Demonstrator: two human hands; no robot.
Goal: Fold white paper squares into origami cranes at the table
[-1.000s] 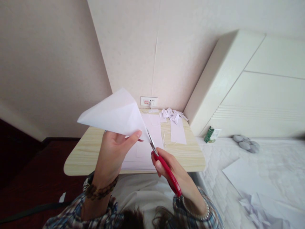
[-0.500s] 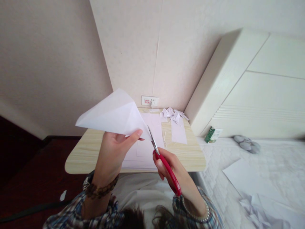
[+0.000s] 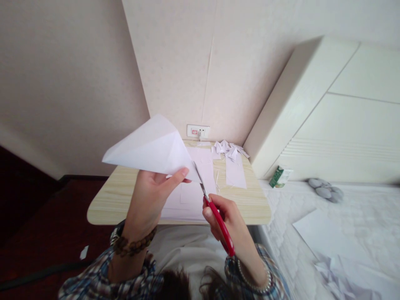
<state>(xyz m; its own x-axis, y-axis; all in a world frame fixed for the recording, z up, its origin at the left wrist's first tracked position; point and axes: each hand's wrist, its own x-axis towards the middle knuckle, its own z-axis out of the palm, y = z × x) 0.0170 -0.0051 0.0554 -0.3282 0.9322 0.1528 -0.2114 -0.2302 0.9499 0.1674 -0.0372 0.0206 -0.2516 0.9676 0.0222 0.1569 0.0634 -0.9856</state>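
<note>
A folded sheet of white paper [image 3: 153, 146] is pinched at its lower edge by my left hand [image 3: 161, 187], thumb on top. Its wide, pointed end reaches out to the left above the table. My right hand [image 3: 226, 216] is wrapped round the red handles of a pair of scissors [image 3: 222, 227]. The scissor blades point up and lie against the narrow right corner of the folded paper, close to my left fingertips. Whether the blades are biting into the paper, I cannot tell.
On the small wooden table [image 3: 109, 200] lie white sheets [image 3: 203, 160], folded paper pieces [image 3: 229, 150] and thin paper strips [image 3: 217, 181]. A wall socket [image 3: 198, 131] is behind. To the right, a bed [image 3: 281, 212] holds a green-and-white carton [image 3: 280, 177], grey slippers [image 3: 325, 190] and more paper [image 3: 325, 233].
The view has shifted slightly. My hands, the folded paper and the scissors stay almost in the same arrangement, with the scissors' handles turned a little.
</note>
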